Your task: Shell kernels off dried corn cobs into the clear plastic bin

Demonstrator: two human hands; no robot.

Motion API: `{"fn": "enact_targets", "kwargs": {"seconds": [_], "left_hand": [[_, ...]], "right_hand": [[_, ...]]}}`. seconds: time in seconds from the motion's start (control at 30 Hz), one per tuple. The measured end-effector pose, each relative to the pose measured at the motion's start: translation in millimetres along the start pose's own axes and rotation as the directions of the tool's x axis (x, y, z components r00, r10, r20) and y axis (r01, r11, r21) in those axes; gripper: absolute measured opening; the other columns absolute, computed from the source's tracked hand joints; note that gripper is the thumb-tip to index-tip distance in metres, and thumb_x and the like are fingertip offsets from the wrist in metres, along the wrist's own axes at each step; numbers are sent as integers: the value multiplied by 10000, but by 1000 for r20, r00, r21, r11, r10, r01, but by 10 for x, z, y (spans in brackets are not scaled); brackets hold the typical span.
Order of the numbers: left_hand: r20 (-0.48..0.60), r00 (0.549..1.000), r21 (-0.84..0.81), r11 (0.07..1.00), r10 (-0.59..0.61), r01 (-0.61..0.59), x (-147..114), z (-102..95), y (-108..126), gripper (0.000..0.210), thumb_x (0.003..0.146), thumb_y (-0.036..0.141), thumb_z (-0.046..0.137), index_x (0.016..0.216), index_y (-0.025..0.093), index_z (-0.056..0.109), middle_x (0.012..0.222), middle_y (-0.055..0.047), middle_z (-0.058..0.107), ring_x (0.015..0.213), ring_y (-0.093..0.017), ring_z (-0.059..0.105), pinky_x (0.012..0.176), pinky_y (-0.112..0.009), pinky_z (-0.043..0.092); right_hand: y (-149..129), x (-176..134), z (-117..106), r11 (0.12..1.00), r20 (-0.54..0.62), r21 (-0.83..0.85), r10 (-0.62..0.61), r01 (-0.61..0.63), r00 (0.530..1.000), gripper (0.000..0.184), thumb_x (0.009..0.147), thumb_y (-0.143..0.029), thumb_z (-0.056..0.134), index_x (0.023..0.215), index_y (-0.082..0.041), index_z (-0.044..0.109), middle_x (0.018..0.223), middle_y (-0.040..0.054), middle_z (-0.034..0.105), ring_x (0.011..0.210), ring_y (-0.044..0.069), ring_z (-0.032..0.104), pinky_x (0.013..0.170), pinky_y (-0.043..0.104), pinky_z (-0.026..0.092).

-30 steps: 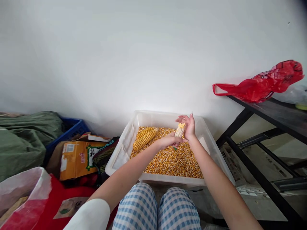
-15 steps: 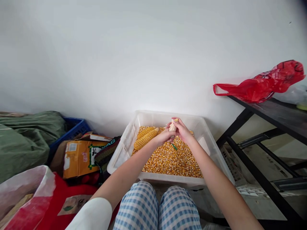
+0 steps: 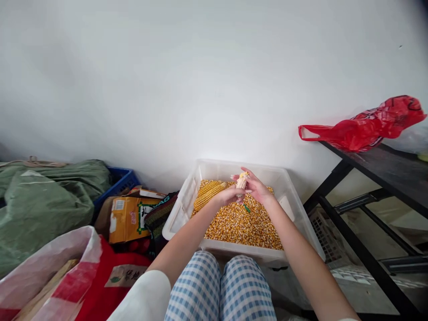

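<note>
Between my two hands is a corn cob (image 3: 241,183), mostly bare and pale, with some yellow kernels left at its upper end. My left hand (image 3: 230,195) is closed round its lower part. From the right side, my right hand (image 3: 258,187) holds the same cob, its fingers partly behind it. Both hands are above a translucent plastic bin (image 3: 187,245) holding loose corn kernels (image 3: 242,227). Full ears of corn (image 3: 209,194) lie on the kernels left of my hands. A small green object (image 3: 246,208) rests on the kernels just below the cob.
To the left are an orange cardboard box (image 3: 129,218), a blue crate (image 3: 122,180), green cloth (image 3: 60,191) and a red-and-white bag (image 3: 83,267). At right stands a black-framed table (image 3: 377,167) with a red plastic bag (image 3: 368,127) on it. A white wall rises behind the bin.
The view has shifted slightly, so the surroundings at left appear further right. The fingers of my right hand have spread a little around the cob, which stays between both hands.
</note>
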State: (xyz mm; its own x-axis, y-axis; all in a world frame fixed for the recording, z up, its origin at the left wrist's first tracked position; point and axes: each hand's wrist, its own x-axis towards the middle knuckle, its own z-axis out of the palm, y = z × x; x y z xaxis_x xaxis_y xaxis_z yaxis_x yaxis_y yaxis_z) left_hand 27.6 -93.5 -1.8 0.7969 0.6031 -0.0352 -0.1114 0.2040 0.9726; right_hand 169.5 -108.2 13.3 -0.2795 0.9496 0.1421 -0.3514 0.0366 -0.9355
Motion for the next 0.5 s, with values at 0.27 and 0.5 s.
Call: {"fn": "enact_targets", "kwargs": {"seconds": [0.27,0.5], "left_hand": [[-387,910,478,876,150,59,66,-160,-118,575,816,619,352,982,131,605,728,-38,573,641,-135,512,581,-243,412],[-641,741,478,860,201,180,-215,-170,-236,546,915,460,214,1084,100,589,993,-112,635,906,-205,582,801,-320,445]], "right_hand": [[168,-3,-120,917,-269,-377,30,-134,963,429,769,-528,520,1007,-175,572,744,-11,640,677,98,594,563,175,452],[151,-165,117,914,-271,-375,52,-155,961,386,673,-506,597,770,-143,509,474,-70,480,390,59,420,390,164,343]]}}
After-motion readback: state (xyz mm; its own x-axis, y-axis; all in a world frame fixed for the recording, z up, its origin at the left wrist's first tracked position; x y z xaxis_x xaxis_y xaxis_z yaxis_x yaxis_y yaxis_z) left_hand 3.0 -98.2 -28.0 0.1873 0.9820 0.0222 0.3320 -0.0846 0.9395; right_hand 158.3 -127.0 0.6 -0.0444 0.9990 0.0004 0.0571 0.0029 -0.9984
